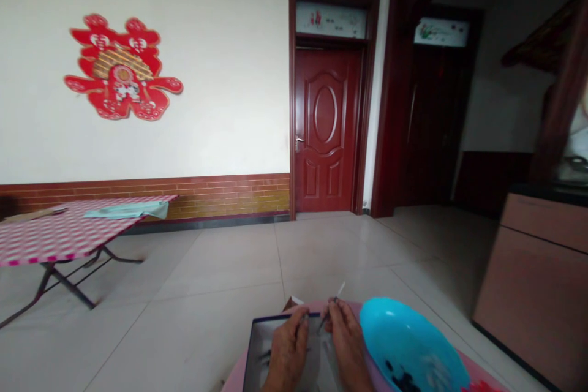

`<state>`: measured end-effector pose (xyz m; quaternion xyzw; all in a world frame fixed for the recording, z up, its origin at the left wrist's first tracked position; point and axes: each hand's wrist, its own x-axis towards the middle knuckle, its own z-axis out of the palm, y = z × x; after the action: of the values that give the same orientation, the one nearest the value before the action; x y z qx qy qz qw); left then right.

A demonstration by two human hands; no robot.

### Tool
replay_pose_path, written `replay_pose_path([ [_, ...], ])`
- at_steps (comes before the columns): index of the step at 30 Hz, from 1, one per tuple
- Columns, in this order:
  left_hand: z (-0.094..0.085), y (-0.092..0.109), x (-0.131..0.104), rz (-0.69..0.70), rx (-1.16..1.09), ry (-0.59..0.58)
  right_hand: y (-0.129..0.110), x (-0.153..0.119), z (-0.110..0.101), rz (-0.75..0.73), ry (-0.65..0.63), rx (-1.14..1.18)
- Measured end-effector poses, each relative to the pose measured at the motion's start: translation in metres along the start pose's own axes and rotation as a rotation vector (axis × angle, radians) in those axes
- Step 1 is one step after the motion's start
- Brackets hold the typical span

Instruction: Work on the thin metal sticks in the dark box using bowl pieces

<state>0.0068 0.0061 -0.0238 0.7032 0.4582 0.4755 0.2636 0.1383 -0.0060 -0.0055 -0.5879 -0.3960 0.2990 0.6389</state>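
Observation:
Above a shallow box [248, 358] with a dark blue rim and pale inside, both of my hands are close together. My left hand [289, 348] is closed in a pinch, and whatever is between its fingertips is too small to name. A thin pen-like stick [341, 288] with a whitish end pokes up from my right hand [345, 338], whose fingers are pressed around it. Some thin dark pieces [265, 355] lie in the box, partly hidden by my left hand. Right of my right hand stands a blue plastic basin [390, 324] holding black pieces [402, 378] and clear, whitish pieces [438, 375].
Box and basin rest on a pink surface [237, 372]. Red items [482, 386] show at the bottom right edge. A folding table [68, 236] with a checked cloth stands left, a brown cabinet [533, 282] right. Tiled floor [220, 275] leads to a red door [327, 128].

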Motion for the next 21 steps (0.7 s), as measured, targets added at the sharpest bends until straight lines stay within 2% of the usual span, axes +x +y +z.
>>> replay_pose_path([
  [4,0.0024,0.0019,-0.0021,0.055,0.056,-0.069,-0.0061,-0.0002,-0.0062,0.020,0.090,0.091],
  [9,0.0019,0.0025,-0.0024,0.061,0.094,-0.083,-0.0063,0.0019,-0.0055,0.023,0.121,0.096],
  [16,0.0028,0.0010,-0.0029,0.122,0.137,-0.091,-0.0050,-0.0027,-0.0020,0.038,0.036,0.099],
  [21,0.0031,-0.0006,-0.0033,0.217,0.148,-0.035,0.0020,-0.0020,0.0000,0.109,-0.002,0.214],
])
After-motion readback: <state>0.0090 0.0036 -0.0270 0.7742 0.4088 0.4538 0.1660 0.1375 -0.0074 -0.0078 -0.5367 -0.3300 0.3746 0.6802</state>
